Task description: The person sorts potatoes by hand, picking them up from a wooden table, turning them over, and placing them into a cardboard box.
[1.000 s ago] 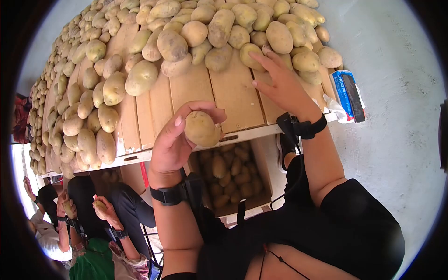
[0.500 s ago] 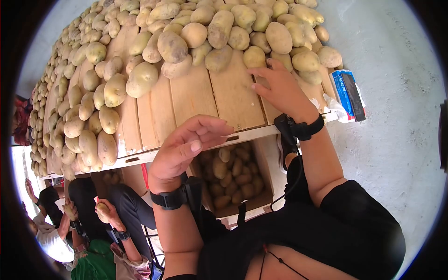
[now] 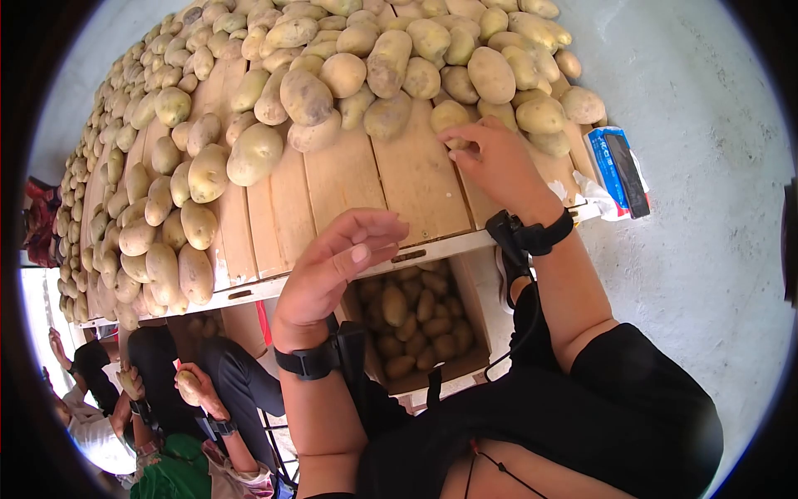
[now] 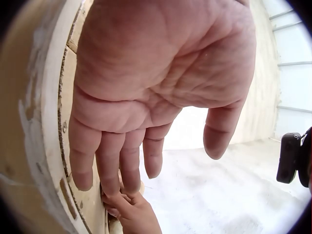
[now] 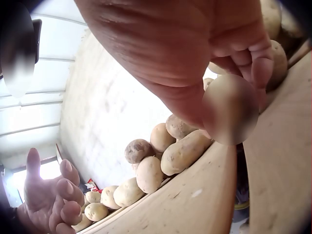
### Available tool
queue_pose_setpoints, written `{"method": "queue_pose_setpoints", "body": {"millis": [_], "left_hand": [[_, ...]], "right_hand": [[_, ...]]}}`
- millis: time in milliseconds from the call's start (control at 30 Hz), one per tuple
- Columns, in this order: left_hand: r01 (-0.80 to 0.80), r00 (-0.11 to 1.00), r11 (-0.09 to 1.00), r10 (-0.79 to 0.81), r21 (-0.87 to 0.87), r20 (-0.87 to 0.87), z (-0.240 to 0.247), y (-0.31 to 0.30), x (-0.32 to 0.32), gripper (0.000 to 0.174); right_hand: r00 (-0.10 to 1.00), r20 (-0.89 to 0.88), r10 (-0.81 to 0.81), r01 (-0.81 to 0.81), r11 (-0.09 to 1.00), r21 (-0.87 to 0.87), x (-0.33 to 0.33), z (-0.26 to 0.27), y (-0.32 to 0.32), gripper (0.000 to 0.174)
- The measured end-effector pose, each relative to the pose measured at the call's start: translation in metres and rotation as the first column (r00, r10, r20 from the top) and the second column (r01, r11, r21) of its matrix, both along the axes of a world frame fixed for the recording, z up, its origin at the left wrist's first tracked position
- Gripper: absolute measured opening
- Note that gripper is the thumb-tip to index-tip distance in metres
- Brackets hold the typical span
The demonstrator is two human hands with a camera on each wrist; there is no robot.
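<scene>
My right hand (image 3: 503, 162) is at the near edge of the potato heap and pinches a small potato (image 5: 231, 109) between thumb and fingers. In the head view most of that potato is hidden behind the hand. A round yellowish potato (image 3: 450, 116) lies just beyond my fingertips. My left hand (image 3: 341, 258) hovers above the table's front rail with nothing in it, and its palm (image 4: 165, 63) shows with the fingers loosely extended. Below it, under the tabletop, stands a cardboard box (image 3: 475, 320) with several potatoes (image 3: 394, 306) inside.
Potatoes (image 3: 307, 96) cover much of the slatted wooden table (image 3: 341, 175) towards the back and left. A blue package (image 3: 605, 166) with a dark phone-like object (image 3: 629, 175) sits at the right corner by the wall. Another person's hand (image 3: 199, 391) holds a potato at lower left.
The potato held in my left hand one second ago is gone from it, and that hand sits lower. My right hand has drawn slightly back from the heap and now pinches a small potato.
</scene>
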State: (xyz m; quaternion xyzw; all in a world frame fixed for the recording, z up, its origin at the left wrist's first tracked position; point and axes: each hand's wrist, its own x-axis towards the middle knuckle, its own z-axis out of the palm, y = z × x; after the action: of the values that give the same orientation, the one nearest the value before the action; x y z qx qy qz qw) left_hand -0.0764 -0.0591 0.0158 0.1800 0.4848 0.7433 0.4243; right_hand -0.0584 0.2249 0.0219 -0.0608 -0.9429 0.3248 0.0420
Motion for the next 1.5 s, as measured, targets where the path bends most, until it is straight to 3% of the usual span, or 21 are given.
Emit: {"method": "queue_pose_setpoints", "body": {"millis": [67,100,167,267,367,400,467,567,600,700,800,967,1100,1133,1200,1300,1367,1400,1433,1500], "left_hand": [[-0.025,1.000,1.000,0.025,-0.001,-0.003,-0.001,-0.001,0.001,0.065],[-0.045,0.999,0.999,0.045,0.001,0.017,0.001,-0.001,0.002,0.066],[-0.091,0.994,0.996,0.091,0.001,0.064,0.007,0.001,0.005,0.069],[-0.163,0.978,0.987,0.161,0.006,0.131,0.006,0.000,0.008,0.074],[-0.153,0.975,0.988,0.144,0.038,0.168,0.011,-0.005,0.013,0.081],[-0.116,0.980,0.991,0.103,0.073,0.172,0.012,-0.010,0.013,0.081],[-0.040,0.988,0.995,0.026,0.086,0.151,0.014,-0.019,0.021,0.073],[0.117,0.991,0.979,-0.125,-0.167,-0.040,0.014,-0.028,0.035,0.076],[0.178,0.983,0.972,-0.184,-0.151,-0.025,0.013,-0.032,0.037,0.068],[0.212,0.963,0.930,-0.250,-0.301,-0.096,0.015,-0.045,0.042,0.064],[0.126,0.977,0.932,-0.176,-0.339,-0.119,0.021,-0.061,0.048,0.061],[-0.096,0.978,0.983,0.063,-0.158,-0.200,0.021,-0.092,0.054,0.053],[-0.364,0.920,0.914,0.324,-0.177,-0.221,0.012,-0.116,0.059,0.029],[-0.413,0.880,0.896,0.346,-0.162,-0.326,0.012,-0.121,0.063,0.020],[-0.391,0.856,0.903,0.286,-0.178,-0.431,0.011,-0.135,0.067,0.010],[-0.450,0.838,0.835,0.272,-0.317,-0.473,0.027,-0.149,0.090,0.026],[-0.460,0.829,0.734,0.153,-0.499,-0.538,0.042,-0.158,0.117,0.037],[-0.431,0.807,0.690,0.005,-0.582,-0.591,0.052,-0.166,0.132,0.043],[-0.415,0.771,0.628,-0.142,-0.659,-0.621,0.059,-0.174,0.147,0.049],[-0.492,0.641,0.565,-0.280,-0.662,-0.715,0.062,-0.188,0.178,0.062]], "right_hand": [[0.999,0.042,0.016,-0.011,0.993,-0.113,-0.001,0.004,0.001,0.031],[0.997,0.047,0.056,-0.043,0.968,-0.249,-0.001,0.007,0.001,0.030],[0.989,0.051,0.139,-0.094,0.856,-0.508,0.003,0.014,-0.001,0.029],[0.955,0.003,0.296,-0.211,0.687,-0.695,0.015,0.033,-0.012,0.025],[0.769,-0.092,0.632,-0.532,0.554,-0.640,0.024,0.042,-0.014,0.021],[0.747,-0.084,0.660,-0.558,0.553,-0.619,0.028,0.046,-0.018,0.019],[0.751,-0.119,0.650,-0.544,0.506,-0.670,0.031,0.045,-0.025,0.020],[0.758,-0.160,0.632,-0.553,0.493,-0.671,0.036,0.043,-0.027,0.022],[0.760,-0.173,0.626,-0.561,0.498,-0.661,0.039,0.042,-0.027,0.023],[0.765,-0.136,0.630,-0.516,0.472,-0.715,0.052,0.050,-0.031,0.025],[0.747,-0.131,0.651,-0.529,0.463,-0.711,0.069,0.054,-0.038,0.026],[0.752,-0.067,0.655,-0.554,0.574,-0.604,0.103,0.071,-0.056,0.025],[0.820,-0.091,0.565,-0.529,0.688,-0.497,0.138,0.090,-0.059,0.024],[0.835,-0.069,0.546,-0.519,0.739,-0.430,0.148,0.093,-0.052,0.023],[0.868,0.043,0.494,-0.461,0.835,-0.300,0.168,0.092,-0.031,0.022],[0.895,0.251,0.368,-0.378,0.926,-0.009,0.207,0.088,0.007,0.022],[0.886,0.349,0.304,-0.299,0.952,-0.071,0.237,0.079,0.033,0.033],[0.874,0.398,0.279,-0.259,0.960,-0.105,0.251,0.072,0.043,0.039],[0.909,0.331,0.252,-0.238,0.968,-0.085,0.262,0.062,0.051,0.043],[0.956,0.206,0.208,-0.200,0.978,-0.059,0.284,0.038,0.054,0.052]]}}
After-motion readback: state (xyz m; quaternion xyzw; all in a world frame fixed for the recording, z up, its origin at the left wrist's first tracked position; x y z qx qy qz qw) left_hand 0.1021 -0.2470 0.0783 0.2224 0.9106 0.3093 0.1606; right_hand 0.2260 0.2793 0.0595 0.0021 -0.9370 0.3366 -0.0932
